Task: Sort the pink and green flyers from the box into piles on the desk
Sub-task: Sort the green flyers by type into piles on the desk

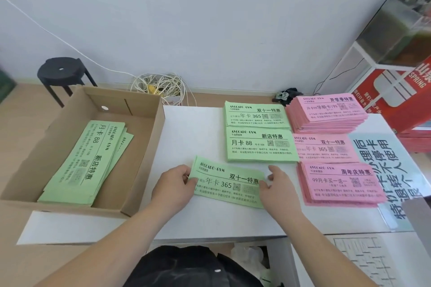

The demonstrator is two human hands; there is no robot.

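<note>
I hold a thin bundle of green flyers (227, 182) just above the white desk (186, 133); my left hand (173, 184) grips its left end and my right hand (278, 185) grips its right end. An open cardboard box (144, 147) on the left holds more green flyers (88, 161). Two green piles lie on the desk behind my hands, one far (255, 115) and one nearer (261, 145). To their right are three pink piles: a tall far one (326, 112), a middle one (325, 148) and a near one (340, 184).
A blue printed sign (382, 170) lies on the desk's right side. A red carton (394, 91) and a glass tank (396, 30) stand at far right. A black stool (61, 72) and tangled white cables (161, 86) sit behind the box.
</note>
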